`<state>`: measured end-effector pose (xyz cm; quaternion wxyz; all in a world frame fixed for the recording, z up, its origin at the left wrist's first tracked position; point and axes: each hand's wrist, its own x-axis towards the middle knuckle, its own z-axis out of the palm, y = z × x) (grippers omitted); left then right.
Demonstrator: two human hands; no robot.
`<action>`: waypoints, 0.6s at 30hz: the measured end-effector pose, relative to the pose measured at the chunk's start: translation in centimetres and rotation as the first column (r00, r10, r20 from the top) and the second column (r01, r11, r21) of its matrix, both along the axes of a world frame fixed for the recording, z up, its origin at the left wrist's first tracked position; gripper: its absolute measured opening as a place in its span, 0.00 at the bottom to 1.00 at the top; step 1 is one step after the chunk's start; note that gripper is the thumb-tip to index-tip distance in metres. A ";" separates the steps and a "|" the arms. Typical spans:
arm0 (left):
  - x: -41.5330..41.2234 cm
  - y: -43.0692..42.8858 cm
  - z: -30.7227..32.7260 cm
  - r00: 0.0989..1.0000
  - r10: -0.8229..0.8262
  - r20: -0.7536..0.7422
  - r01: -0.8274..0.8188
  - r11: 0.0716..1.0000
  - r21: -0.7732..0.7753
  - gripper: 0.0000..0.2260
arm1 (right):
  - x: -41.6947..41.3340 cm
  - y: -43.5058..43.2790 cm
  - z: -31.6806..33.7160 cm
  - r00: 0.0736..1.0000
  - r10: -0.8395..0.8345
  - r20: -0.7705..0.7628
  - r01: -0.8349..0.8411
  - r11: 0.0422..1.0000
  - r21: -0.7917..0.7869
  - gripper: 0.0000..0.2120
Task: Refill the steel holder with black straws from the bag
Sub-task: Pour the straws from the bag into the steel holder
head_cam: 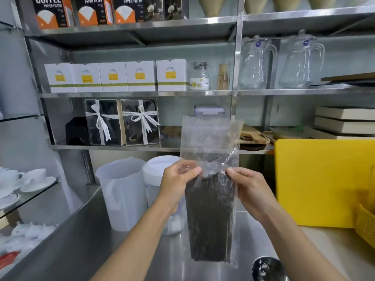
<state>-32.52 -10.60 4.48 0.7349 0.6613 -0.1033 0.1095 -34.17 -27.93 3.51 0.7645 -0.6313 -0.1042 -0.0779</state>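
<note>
A clear plastic bag [211,138] hangs upright in mid-air over the steel counter, its lower half packed with black straws [209,218]. My left hand [178,183] pinches the bag's left side just above the straws. My right hand [247,189] pinches the right side at the same height. The bag's empty upper part stands up above my fingers. The steel holder [267,268] sits on the counter at the bottom right, below the bag; only its round rim and dark inside show.
Two white plastic pitchers [121,191] stand behind the bag on the steel counter [85,240]. A yellow board [322,183] and yellow basket [365,226] are at the right. Cups and saucers [30,179] sit on glass shelves at the left. Steel shelves with boxes and glass jugs rise behind.
</note>
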 end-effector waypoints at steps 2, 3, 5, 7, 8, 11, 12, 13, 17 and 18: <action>-0.6 -0.2 -0.7 0.990 0.139 0.008 -0.139 0.990 0.031 0.12 | -0.9 0.5 -0.2 0.996 -0.085 -0.019 0.086 0.994 0.060 0.09; -1.1 -0.3 -0.9 0.974 0.225 0.026 -0.227 0.973 0.049 0.15 | -1.3 0.7 -0.3 0.992 -0.119 -0.033 0.122 0.988 0.096 0.09; -2.2 -0.5 -1.3 0.940 0.325 0.106 -0.334 0.938 0.089 0.17 | -2.0 1.1 -0.4 0.984 -0.167 -0.064 0.175 0.973 0.152 0.07; -3.4 -1.0 -1.8 0.932 0.293 0.213 -0.329 0.930 0.163 0.18 | -2.7 1.5 -0.4 0.980 -0.188 -0.070 0.199 0.958 0.207 0.07; -4.0 -1.3 -2.0 0.941 0.234 0.246 -0.287 0.935 0.210 0.20 | -2.9 1.7 -0.5 0.981 -0.187 -0.059 0.195 0.955 0.224 0.09; -5.3 -2.5 -2.7 0.978 0.014 0.210 -0.087 0.935 0.345 0.29 | -3.6 2.4 -0.6 0.990 -0.141 -0.017 0.142 0.968 0.208 0.10; -5.5 -2.8 -2.9 0.982 -0.042 0.185 -0.029 0.931 0.364 0.31 | -3.8 2.6 -0.6 0.994 -0.109 -0.003 0.107 0.975 0.195 0.10; -5.7 -2.9 -3.1 0.983 -0.086 0.163 0.020 0.930 0.368 0.32 | -4.1 2.7 -0.7 0.998 -0.065 0.007 0.063 0.981 0.182 0.11; -5.6 -2.4 -3.9 0.969 -0.230 0.090 0.190 0.926 0.328 0.33 | -4.6 2.6 -1.4 0.995 0.096 0.010 -0.097 0.987 0.126 0.16; -5.7 -2.2 -3.9 0.965 -0.250 0.080 0.216 0.930 0.299 0.30 | -4.7 2.5 -1.6 0.991 0.130 0.009 -0.130 0.984 0.118 0.17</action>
